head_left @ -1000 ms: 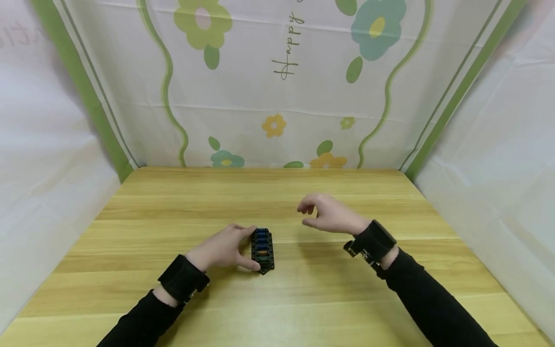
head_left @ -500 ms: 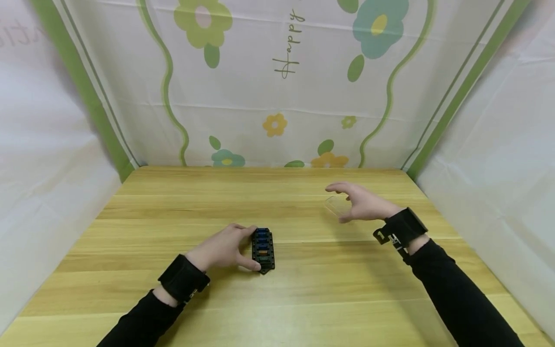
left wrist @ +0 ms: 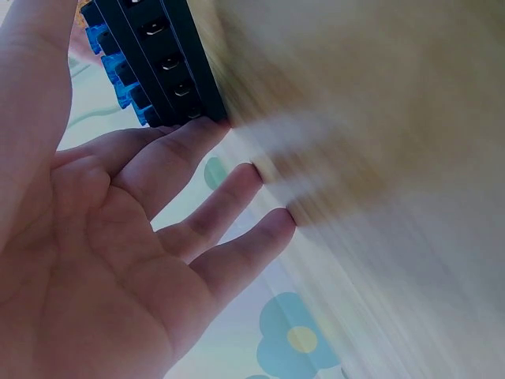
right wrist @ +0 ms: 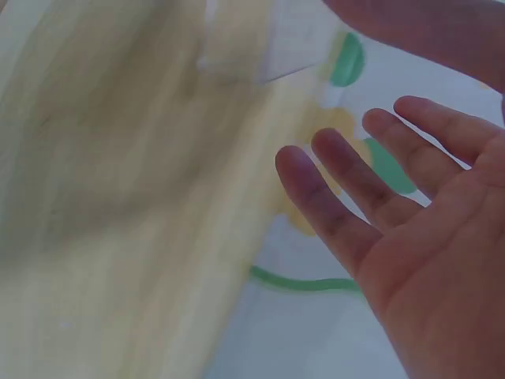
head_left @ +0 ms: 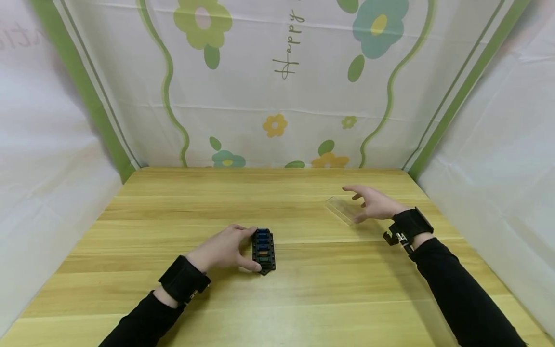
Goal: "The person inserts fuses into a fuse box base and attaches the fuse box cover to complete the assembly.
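A black fuse block with a row of blue, orange and green blade fuses lies lengthwise on the table. My left hand holds it from the left, index finger at the far end and thumb at the near end. In the left wrist view, the fingertip meets the edge of the block, while the other fingers extend loosely. Farther right, a clear plastic cover lies on the table. Just right of it is my right hand, fingers spread and holding nothing; its thumb tip is close to the cover, contact unclear.
The wooden table has fabric walls on three sides. A flower-printed cloth rises along its back edge. Plain pale cloth hangs at the right.
My right hand has moved right, its fingers spreading away from the clear cover, which was not visible a second ago and now lies in view. The left hand and fuse block have stayed put.
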`<state>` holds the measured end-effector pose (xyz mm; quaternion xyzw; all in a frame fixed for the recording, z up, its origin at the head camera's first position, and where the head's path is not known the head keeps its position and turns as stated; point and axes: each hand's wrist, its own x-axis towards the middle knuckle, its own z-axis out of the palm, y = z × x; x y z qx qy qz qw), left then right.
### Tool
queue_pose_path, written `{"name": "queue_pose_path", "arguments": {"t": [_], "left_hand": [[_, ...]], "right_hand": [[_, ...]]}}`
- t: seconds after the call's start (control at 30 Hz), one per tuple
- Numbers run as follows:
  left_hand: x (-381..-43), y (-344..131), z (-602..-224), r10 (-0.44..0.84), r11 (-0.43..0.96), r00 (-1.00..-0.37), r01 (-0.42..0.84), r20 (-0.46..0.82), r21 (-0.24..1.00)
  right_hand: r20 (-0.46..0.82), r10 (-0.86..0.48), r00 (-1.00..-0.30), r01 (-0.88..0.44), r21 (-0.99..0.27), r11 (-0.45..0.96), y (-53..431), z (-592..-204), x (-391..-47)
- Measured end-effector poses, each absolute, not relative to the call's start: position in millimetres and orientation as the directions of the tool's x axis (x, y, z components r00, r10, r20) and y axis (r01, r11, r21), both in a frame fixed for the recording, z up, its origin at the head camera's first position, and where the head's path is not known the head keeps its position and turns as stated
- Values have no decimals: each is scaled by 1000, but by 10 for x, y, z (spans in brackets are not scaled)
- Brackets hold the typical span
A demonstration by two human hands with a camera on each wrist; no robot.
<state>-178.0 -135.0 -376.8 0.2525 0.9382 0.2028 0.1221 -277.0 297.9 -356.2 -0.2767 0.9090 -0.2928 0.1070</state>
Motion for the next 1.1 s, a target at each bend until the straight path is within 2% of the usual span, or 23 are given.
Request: {"name": "queue_pose_path", "arguments": {"t": [0.33,0.57,1.1], "left_hand": [[-1783,-1353,-3761,533,785,-838,440,-115,435],[-1777,-1351,-3756,536,780,-838,446,-102,440],[-1777,-1351,-3758,535,780,-837,436,-116,449]], "right_hand": [[-115,-516,-849,-330,-648,687,3039,-3729,-2847],[-166,-518,-839,-263,-709,654,2981,-3737,-2849],[-115,-659,-743,-432,-670,604,2898,-3807,-2946]]}}
